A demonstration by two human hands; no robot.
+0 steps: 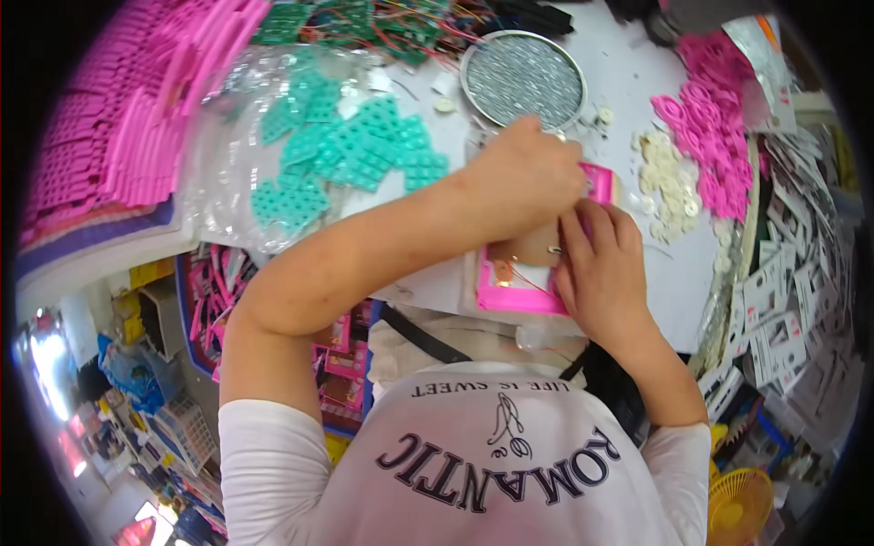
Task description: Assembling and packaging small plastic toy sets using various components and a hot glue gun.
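White table (675, 287), mid-frame: I see left hand (535, 173) fisted, contents unclear; right hand (601, 268) half-bent on pink casing (517, 298), grip unclear.

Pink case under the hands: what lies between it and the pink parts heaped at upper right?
In the head view, cream pieces and white tabletop lie between the pink case and the pink parts.

White worktable (678, 293) spans the upper middle. Bright glare (51, 364) at far left; pale openwork crate (188, 435) lower left. Yellow basket (739, 503) sits lower right.
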